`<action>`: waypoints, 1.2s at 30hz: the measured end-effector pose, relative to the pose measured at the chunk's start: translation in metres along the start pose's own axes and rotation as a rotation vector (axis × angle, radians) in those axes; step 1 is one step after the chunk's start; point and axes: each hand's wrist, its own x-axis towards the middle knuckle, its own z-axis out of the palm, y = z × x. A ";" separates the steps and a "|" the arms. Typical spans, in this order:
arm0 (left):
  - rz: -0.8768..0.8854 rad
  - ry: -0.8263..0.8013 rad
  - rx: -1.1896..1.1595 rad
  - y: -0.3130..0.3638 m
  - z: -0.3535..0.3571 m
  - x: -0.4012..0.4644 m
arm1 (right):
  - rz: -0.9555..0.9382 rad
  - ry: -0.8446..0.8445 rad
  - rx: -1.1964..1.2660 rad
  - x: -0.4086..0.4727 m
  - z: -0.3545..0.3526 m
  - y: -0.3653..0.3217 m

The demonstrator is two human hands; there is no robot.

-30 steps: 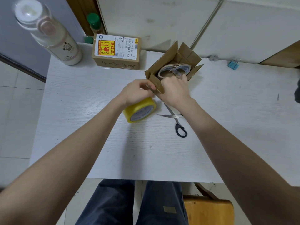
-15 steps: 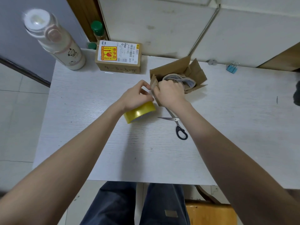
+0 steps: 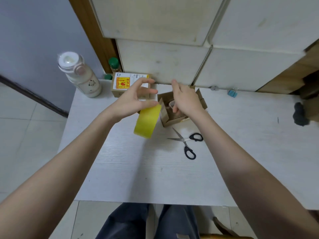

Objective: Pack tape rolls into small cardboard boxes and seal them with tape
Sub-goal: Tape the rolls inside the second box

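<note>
A small open cardboard box (image 3: pixel 166 121) sits at the middle back of the white table (image 3: pixel 138 169). Part of a tape roll (image 3: pixel 171 105) shows inside it. My right hand (image 3: pixel 187 100) is over the box with its fingers stretched away from me and its thumb down near the roll inside. My left hand (image 3: pixel 134 99) holds the top of a yellow tape roll (image 3: pixel 146 122), which is raised on edge just left of the box. Its index and middle fingers stick out straight. How the lower fingers grip the roll is hidden.
A sealed labelled box (image 3: pixel 120 82) stands behind my left hand. Black-handled scissors (image 3: pixel 188 144) lie open in front of the box. A white bottle (image 3: pixel 81 76) is at the back left, a blue binder clip (image 3: pixel 232 93) at the back right, and a dark object (image 3: pixel 300 114) at the right edge.
Both hands have come off the box's front flap. My left hand has lifted the yellow roll up onto its edge. My right hand has moved over the box opening.
</note>
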 end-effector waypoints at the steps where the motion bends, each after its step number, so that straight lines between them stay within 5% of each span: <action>1: 0.034 0.002 -0.011 0.010 0.000 -0.002 | 0.008 -0.047 0.053 -0.007 -0.008 -0.004; 5: 0.179 -0.011 0.030 0.057 0.005 -0.012 | 0.111 -0.216 0.472 -0.031 -0.035 -0.021; 12: 0.415 0.036 0.122 0.125 0.025 -0.023 | -0.059 0.013 0.976 -0.063 -0.082 -0.063; 20: 0.735 0.323 0.555 0.173 0.029 -0.040 | -0.220 0.190 0.992 -0.093 -0.135 -0.089; 36: 1.049 0.523 0.393 0.217 0.048 -0.067 | -0.293 0.192 0.944 -0.141 -0.187 -0.124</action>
